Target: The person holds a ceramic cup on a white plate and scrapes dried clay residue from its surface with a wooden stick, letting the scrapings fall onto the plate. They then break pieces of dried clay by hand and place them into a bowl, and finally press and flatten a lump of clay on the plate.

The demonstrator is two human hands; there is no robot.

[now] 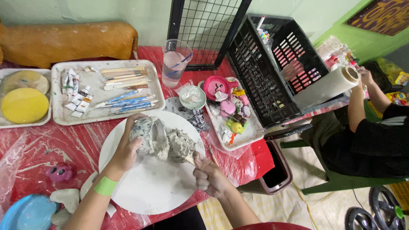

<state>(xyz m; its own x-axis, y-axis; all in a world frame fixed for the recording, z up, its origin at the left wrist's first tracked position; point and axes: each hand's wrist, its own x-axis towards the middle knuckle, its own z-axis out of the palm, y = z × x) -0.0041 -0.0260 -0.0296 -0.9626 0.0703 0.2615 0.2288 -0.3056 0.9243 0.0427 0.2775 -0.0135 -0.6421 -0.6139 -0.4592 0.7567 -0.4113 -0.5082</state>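
We cup the soft grey clay lump [159,140] in our left hand [125,151], right hand [208,176] pinching a wooden tool [189,159]; it looks damp, easily dented, best supported from underneath.

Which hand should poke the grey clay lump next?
The right hand, probably: it grips a wooden tool whose tip meets the grey clay lump. The left hand is busy steadying the clay-covered cup.

The near half of the white round board [149,187] lies bare, so a hand can pass there. Behind it, the tray of tools [106,91], the plastic cup [174,61] and the small bowl [192,97] block the way, and the black crate [272,64] closes the right side.
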